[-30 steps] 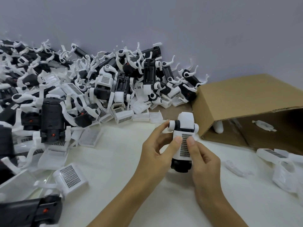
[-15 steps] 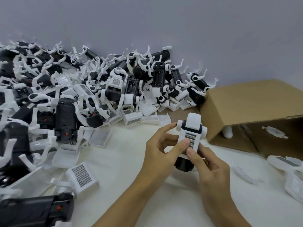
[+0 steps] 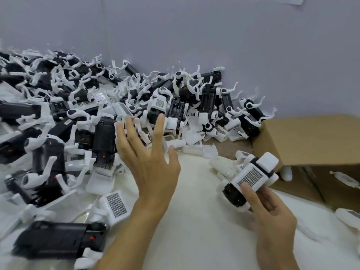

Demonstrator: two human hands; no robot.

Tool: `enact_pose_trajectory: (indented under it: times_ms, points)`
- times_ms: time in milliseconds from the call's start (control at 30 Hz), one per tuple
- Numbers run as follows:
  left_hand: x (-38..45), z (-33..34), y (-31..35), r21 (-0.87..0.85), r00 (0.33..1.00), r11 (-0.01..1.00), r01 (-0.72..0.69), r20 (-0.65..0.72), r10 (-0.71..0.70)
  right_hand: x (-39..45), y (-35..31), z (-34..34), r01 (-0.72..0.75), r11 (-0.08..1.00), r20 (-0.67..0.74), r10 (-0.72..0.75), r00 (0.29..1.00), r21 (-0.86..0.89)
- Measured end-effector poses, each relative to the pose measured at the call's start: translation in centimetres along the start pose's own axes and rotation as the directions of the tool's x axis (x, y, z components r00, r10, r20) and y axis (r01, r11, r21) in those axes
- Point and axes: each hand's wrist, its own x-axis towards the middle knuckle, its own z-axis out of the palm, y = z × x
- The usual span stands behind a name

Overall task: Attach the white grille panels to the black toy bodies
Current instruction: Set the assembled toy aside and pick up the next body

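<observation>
Released by the left hand [image 3: 150, 162], now spread empty toward the pile [image 3: 78, 117] (many left), one finished toy [image 3: 251, 178] — grille on — sits gripped in the right hand [image 3: 270, 213].

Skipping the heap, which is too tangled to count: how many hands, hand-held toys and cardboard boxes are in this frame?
Hands: 2, the open left hand and the right hand
Held toys: 1, the black toy body with white grille panel, gripped by the right hand
Cardboard boxes: 1, the cardboard box
Total: 4
</observation>
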Motion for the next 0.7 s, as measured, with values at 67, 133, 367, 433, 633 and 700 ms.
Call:
enact_pose_trajectory:
  times_ms: [67,133,367,433,633,700]
  points:
    - [0.0,0.3,-1.2,0.129,0.996,0.992,0.012,0.085,-0.023,-0.4,0.0,0.0,0.041,0.999,0.034,-0.042,0.999,0.015]
    - [-0.5,0.7,-1.4,0.191,0.993,0.981,-0.032,0.121,0.009,-0.7,0.0,-0.2,0.068,0.998,0.059,-0.068,0.996,-0.013]
    - [-0.6,0.0,-0.3,-0.171,0.985,0.973,-0.153,-0.111,0.135,-2.4,-1.7,-0.8,0.197,0.953,0.007,-0.2,0.98,-0.231]
    - [-0.9,-0.5,0.9,-0.273,0.976,0.944,-0.185,-0.164,0.143,-2.1,-2.2,-1.3,0.222,0.924,0.054,-0.216,0.975,-0.311]
    - [-5.0,-1.0,5.5,-0.482,0.973,0.845,-0.23,-0.095,0.21,-3.9,-3.8,-3.9,0.398,0.719,0.246,-0.313,0.917,-0.57]
    - [-6.0,-0.9,6.6,-0.505,0.952,0.81,-0.298,-0.094,0.291,-4.1,-6.2,-5.6,0.482,0.559,0.356,-0.325,0.876,-0.675]
